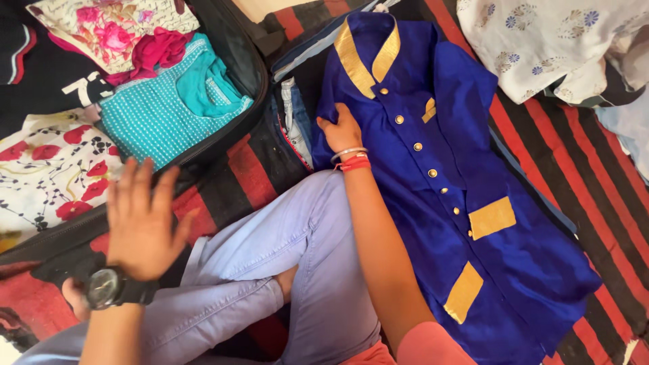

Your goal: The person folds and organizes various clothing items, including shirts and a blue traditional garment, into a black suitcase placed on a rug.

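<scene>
- Right hand point(341, 130) grips left edge of shiny royal-blue tunic with gold collar, buttons, patches point(439, 176), spread flat on red-black striped woven rug point(581, 169).
- Left hand point(143, 220), fingers splayed, holding nothing, hovers near open black suitcase point(233, 47).
- Suitcase packed: teal dotted knit top point(159, 115), floral cloths.
- Folded denim jeans point(294, 118) between suitcase and tunic.

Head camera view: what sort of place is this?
Probably a room at home, with someone seated on a red-and-black striped mat. An open black suitcase holds folded clothes, and the right hand rests on a blue gold-trimmed tunic.
</scene>
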